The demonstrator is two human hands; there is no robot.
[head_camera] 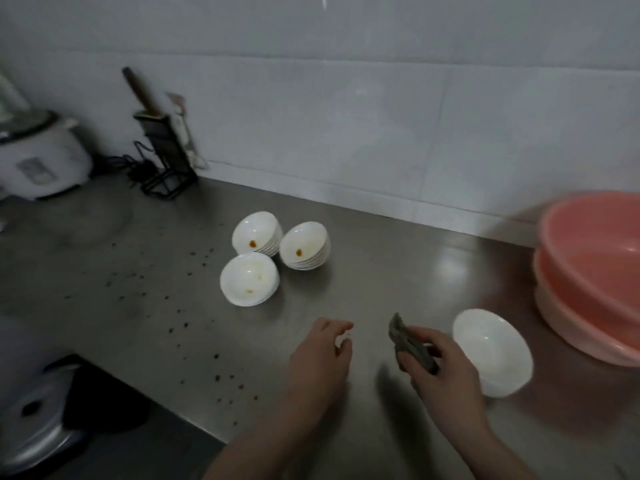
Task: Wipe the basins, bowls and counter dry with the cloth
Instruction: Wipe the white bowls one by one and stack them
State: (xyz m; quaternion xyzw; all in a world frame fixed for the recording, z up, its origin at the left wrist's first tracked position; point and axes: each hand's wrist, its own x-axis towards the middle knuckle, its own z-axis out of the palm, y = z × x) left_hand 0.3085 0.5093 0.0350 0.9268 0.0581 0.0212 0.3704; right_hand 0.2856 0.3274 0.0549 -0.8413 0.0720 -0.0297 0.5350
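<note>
Near the front edge of the steel bench (398,258), toward its right end, the right hand (445,367) has its fingers curled round a bunched grey-green cloth (407,344), gripping it just above the surface. Just beside that hand, to its right, sits a single white bowl (493,351), upright and apart from the cloth. The left hand (320,362) hovers to the left of the cloth with its grip loose, fingers relaxed and slightly bent, holding nothing.

At the right edge of the bench stand 2 pink basins (588,271), one nested in the other, near the single bowl but not touching it. Toward the middle of the bench, nearer the back wall, 3 stacks of white bowls (273,258) cluster close together; the top bowl of each shows a small brown stain inside. Dark specks (173,306) are scattered over the left half of the bench, between the stacks and the front edge.

At the back left corner stand a black knife rack (162,150) with a handle sticking up and a white rice cooker (41,161), well apart from the hands. Nothing lies between the cloth and the single bowl.
</note>
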